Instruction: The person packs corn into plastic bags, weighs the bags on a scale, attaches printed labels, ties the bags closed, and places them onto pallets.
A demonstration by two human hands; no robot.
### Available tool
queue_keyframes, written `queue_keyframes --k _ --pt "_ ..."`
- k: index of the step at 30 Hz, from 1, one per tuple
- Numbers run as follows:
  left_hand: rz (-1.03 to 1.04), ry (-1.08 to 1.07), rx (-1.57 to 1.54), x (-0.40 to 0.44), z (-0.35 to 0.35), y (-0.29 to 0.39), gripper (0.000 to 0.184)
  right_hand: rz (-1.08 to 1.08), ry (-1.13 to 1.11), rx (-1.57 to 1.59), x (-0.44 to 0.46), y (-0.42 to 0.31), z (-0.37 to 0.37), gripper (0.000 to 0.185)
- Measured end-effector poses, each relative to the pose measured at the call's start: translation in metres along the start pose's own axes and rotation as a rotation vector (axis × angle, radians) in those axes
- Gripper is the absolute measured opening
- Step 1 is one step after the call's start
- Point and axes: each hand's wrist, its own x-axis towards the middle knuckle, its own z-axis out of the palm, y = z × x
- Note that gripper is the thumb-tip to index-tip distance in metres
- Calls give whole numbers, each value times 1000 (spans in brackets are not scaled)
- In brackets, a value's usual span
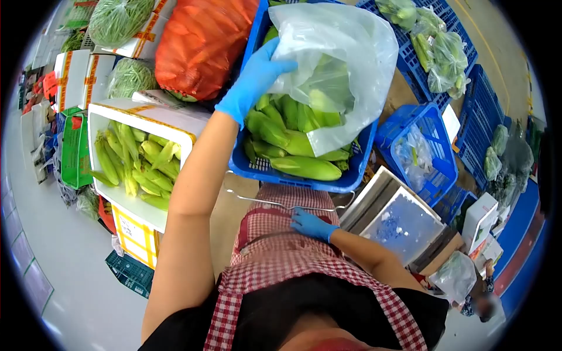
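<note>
So the left hand (pixel 260 82), in a blue glove, was up at the near-left edge of a translucent plastic bag (pixel 363 52), fingers and thumb pinched together on the film. The bag was draped over the right-hand side of a blue plastic crate (pixel 293 182), with its loose lower edge hanging down over the contents. Those were ears of corn (pixel 307 168) still in their green husks, piled in the crate, a few lying crosswise along the near side, and you could see some green through the plastic too.

The right hand (pixel 313 224), same kind of blue glove, was down low against the red-and-white checked apron (pixel 304 266), right by the bent metal handle (pixel 257 200) below the crate. Its fingers were spread a bit, but honestly I couldn't tell whether they had hold of the handle or anything else.

Off to the left, a white foam box (pixel 100 120) sat tipped toward the camera with more husked-green ears in it. An orange mesh sack (pixel 202 47) bulged just beyond that, and a green crate (pixel 76 152) was further left. Over on the right was a smaller blue crate (pixel 442 140) with crumpled clear plastic inside, and bagged green vegetables (pixel 448 58) lay beyond it.
</note>
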Motion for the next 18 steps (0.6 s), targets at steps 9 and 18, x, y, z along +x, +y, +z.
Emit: queue_keyframes --k 9,18 --pt "89 136 781 -14 -21 -9 36 261 652 -361 229 -43 -148 59" --pt "240 183 966 -8 -54 -14 37 93 77 1081 41 -38 -220 53"
